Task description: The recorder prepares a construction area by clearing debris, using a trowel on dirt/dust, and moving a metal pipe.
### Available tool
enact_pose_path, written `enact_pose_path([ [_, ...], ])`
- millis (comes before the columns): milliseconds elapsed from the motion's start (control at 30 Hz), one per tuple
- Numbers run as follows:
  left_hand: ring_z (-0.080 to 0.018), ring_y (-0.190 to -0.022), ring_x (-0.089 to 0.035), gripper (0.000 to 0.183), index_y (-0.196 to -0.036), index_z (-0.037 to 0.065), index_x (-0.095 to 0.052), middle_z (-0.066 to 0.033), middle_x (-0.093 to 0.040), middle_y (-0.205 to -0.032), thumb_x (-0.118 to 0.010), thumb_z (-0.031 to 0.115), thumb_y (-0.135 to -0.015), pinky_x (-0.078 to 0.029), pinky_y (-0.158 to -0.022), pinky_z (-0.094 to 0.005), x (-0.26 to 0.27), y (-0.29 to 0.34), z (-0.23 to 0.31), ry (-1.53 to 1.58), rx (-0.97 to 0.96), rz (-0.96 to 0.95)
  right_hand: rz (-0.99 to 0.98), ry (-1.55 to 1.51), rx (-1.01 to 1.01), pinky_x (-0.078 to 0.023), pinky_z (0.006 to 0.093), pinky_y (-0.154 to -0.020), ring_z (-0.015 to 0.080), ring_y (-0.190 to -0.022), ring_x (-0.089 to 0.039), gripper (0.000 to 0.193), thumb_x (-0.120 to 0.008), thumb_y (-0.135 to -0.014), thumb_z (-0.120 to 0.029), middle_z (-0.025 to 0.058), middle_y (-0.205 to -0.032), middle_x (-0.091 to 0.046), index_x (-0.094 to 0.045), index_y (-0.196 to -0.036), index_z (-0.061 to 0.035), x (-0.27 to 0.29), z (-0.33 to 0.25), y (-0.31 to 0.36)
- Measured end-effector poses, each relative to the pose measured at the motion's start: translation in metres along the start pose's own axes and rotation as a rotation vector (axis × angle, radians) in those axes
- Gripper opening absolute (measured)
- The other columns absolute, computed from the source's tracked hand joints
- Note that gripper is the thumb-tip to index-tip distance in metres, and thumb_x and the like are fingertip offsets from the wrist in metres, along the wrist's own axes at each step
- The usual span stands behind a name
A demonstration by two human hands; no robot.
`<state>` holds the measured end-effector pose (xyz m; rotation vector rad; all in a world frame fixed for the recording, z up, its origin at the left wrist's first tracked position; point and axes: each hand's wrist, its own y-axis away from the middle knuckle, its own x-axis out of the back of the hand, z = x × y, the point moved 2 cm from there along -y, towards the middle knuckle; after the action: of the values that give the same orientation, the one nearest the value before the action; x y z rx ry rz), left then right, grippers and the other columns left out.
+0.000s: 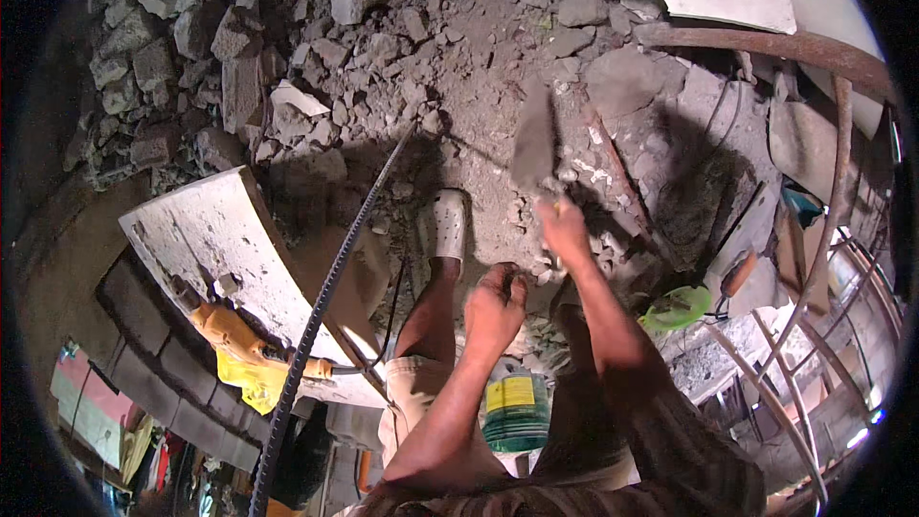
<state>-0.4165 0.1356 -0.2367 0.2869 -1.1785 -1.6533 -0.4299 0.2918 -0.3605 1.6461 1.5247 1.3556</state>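
My right hand (565, 232) is closed around the handle of a trowel. The trowel's long grey blade (534, 139) points away from me over the dusty ground and is blurred. Nearer to me and to the left, my left hand (494, 306) has its fingers curled together above small rubble; what they hold, if anything, is hidden. Between my legs stands a green tub (517, 426) with a yellow label. A rusty bar (617, 168) lies on the ground right of the trowel. Small stones (603, 254) are scattered beside my right hand.
Broken concrete (172, 57) is heaped at the far left. A ribbed steel rod (335, 297) slants across the left, near a white panel (206, 230) with an orange power tool (235, 330) on it. At right are a lime-green dish (676, 307) and a curved rusty pipe (766, 40).
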Motion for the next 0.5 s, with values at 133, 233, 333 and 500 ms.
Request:
enact_pose_path([
  [133,-0.0300,-0.082,-0.067,0.019,-0.102,-0.001,-0.063,-0.0213,-0.067,-0.089,-0.059,0.013,-0.089,-0.050,-0.076,-0.0351,-0.011,-0.006,0.010,0.036,-0.042,-0.021,-0.193,0.021,0.081,-0.049,0.0448,-0.074,0.0300,-0.081,-0.065,0.044,-0.058,-0.090,-0.038,0.0231,-0.087,-0.066,-0.061,-0.105,0.0032,-0.036,0.059,-0.026],
  [233,-0.0324,-0.083,-0.067,0.020,-0.103,-0.002,-0.063,-0.0225,-0.067,-0.089,-0.059,0.013,-0.089,-0.050,-0.077,-0.0361,-0.012,0.003,0.003,0.028,0.014,-0.038,-0.126,0.007,0.292,-0.049,0.0461,-0.071,0.0357,-0.078,-0.066,0.045,-0.055,-0.092,-0.039,0.0256,-0.082,-0.065,-0.061,-0.104,0.0043,-0.048,-0.046,-0.061],
  [333,-0.0331,-0.086,-0.067,0.022,-0.103,-0.002,-0.062,-0.0232,-0.067,-0.090,-0.059,0.013,-0.089,-0.050,-0.077,-0.0369,-0.012,-0.001,0.011,0.005,0.025,-0.040,-0.058,0.027,0.200,-0.050,0.0455,-0.072,0.0368,-0.080,-0.066,0.045,-0.055,-0.092,-0.039,0.0250,-0.084,-0.066,-0.062,-0.106,0.0039,-0.050,-0.107,-0.098],
  [500,-0.0337,-0.088,-0.068,0.022,-0.104,-0.002,-0.062,-0.0232,-0.067,-0.093,-0.059,0.014,-0.089,-0.050,-0.077,-0.0369,-0.010,-0.005,0.011,-0.040,0.004,-0.041,-0.070,-0.127,0.114,-0.049,0.0412,-0.084,0.0333,-0.097,-0.064,0.050,-0.056,-0.092,-0.041,0.0248,-0.102,-0.065,-0.060,-0.114,0.0038,-0.059,-0.078,-0.087],
])
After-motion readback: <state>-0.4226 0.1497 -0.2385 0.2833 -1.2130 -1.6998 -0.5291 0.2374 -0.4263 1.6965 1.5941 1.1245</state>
